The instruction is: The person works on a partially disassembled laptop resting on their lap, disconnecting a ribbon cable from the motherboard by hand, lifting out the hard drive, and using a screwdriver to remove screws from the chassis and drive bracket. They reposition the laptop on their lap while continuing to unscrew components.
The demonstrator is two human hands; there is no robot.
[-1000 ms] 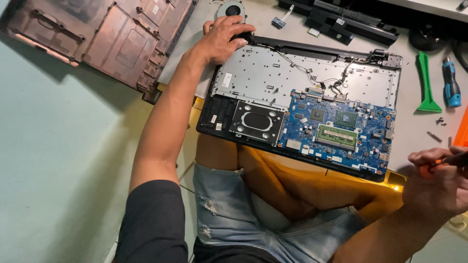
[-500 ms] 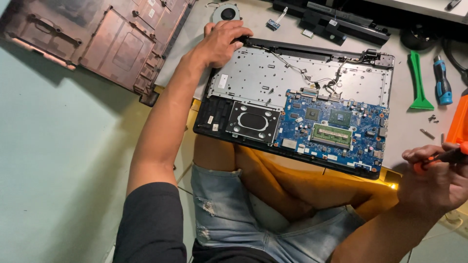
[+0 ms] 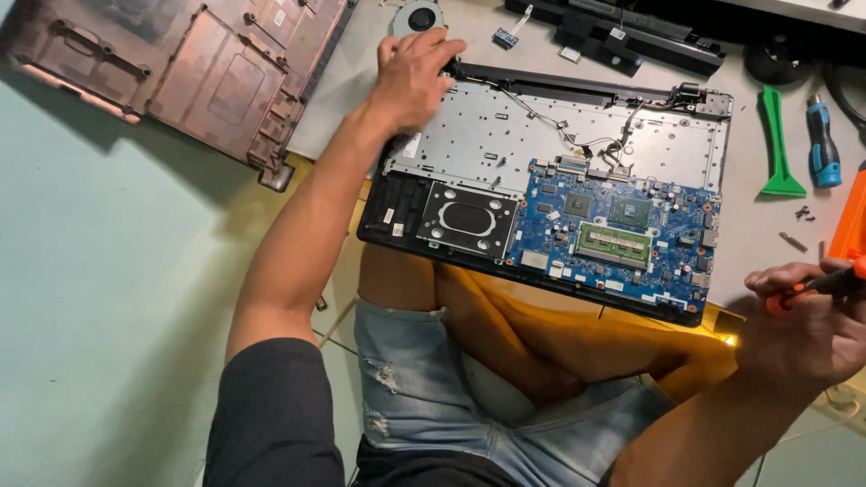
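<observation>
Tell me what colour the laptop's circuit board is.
Blue, with a green memory module; the circuit board shows in the head view.

Left arm: bare, extended forward, elbow nearly straight. Left hand (image 3: 410, 79): palm down, fingers spread and slightly curled, pressing flat. Right arm: bent, forearm entering from lower right. Right hand (image 3: 803, 325): closed in a loose fist, thumb and fingers pinched together.

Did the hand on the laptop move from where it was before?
No. The left hand rests on the far left corner of the open laptop, next to the round fan, just as earlier.
</observation>
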